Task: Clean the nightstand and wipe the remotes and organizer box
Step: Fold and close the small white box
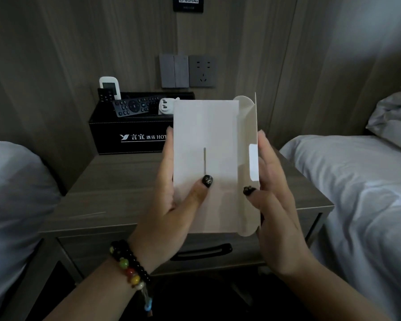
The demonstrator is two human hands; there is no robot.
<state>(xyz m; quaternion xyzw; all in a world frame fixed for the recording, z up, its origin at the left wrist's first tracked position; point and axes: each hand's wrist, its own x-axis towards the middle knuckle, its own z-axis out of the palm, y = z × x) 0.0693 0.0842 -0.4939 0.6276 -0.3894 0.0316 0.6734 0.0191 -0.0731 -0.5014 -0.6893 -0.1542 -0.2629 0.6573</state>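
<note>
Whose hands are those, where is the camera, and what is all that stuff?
The camera sits on a person's head and looks down, so you see their own two hands. The left hand and the right hand both hold a white folded card, with its flap open on the right. Below is a wooden nightstand between two beds. At its back stands a black box with a black remote lying on top and a white remote standing up in it. Nothing is being wiped yet.
</note>
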